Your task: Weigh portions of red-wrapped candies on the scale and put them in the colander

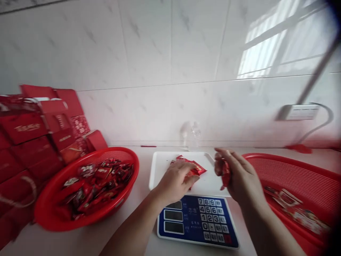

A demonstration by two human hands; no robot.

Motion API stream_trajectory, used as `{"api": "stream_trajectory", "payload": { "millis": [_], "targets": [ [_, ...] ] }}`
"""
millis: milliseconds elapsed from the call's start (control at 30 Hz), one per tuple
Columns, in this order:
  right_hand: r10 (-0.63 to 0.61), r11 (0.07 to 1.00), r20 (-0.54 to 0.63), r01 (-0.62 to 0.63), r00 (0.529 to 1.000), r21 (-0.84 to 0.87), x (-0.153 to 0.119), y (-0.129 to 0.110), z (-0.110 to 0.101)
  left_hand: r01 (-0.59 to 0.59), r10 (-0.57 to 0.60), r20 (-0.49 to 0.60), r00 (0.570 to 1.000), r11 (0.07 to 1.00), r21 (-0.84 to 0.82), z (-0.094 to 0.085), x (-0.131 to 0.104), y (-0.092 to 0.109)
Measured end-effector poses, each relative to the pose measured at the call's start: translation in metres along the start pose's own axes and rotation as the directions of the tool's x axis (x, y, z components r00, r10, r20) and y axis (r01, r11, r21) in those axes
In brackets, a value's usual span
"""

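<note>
A white weighing tray (157, 170) sits on a digital scale with a blue keypad panel (193, 222). Several red wrapped candy packets (201, 170) lie in the tray. Over these reaches my left hand (177, 177), its fingers and thumb curved around a red packet, part of which shows between them. My right hand (237, 172) is raised above the tray's right side, fingers closed on another red packet (226, 175). The palm hides part of that packet.
To the left stands a red plastic basket (134, 170) full of wrapped candies, beside stacked red gift boxes (29, 128). A second red basket (298, 167) with a few packets is at right. Behind the tray stands a clear bottle (195, 137) near the tiled wall (149, 113).
</note>
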State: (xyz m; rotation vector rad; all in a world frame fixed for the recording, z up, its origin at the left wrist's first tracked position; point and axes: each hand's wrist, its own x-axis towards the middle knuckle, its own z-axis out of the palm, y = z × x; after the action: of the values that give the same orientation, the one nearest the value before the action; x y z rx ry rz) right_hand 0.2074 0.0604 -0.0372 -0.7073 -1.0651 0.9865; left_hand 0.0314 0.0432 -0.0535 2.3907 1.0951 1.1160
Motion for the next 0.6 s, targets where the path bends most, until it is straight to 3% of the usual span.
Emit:
{"api": "stream_trajectory", "payload": {
  "millis": [133,233,300,400,600],
  "targets": [
    [-0.016,1.000,-0.048,0.015,0.999,-0.009,-0.001,-0.007,0.000,0.077,-0.077,-0.021,0.997,0.997,-0.013,-0.016,-0.001,0.003],
    [-0.018,1.000,-0.070,0.018,0.997,-0.003,-0.002,-0.012,0.000,0.264,-0.264,-0.018,0.964,0.951,0.162,-0.039,-0.003,-0.009],
    [-0.033,0.999,-0.092,0.032,0.995,-0.008,-0.002,-0.013,-0.001,0.388,-0.401,-0.026,0.916,0.865,0.317,-0.060,-0.006,-0.021],
    [-0.087,0.996,-0.127,0.082,0.988,-0.041,0.000,-0.015,-0.003,0.504,-0.535,-0.045,0.843,0.759,0.413,-0.099,-0.019,-0.042],
    [-0.122,0.992,-0.148,0.118,0.981,-0.036,0.003,-0.019,-0.006,0.647,-0.779,-0.032,0.626,0.496,0.578,-0.168,-0.067,-0.072]
  ]
}}
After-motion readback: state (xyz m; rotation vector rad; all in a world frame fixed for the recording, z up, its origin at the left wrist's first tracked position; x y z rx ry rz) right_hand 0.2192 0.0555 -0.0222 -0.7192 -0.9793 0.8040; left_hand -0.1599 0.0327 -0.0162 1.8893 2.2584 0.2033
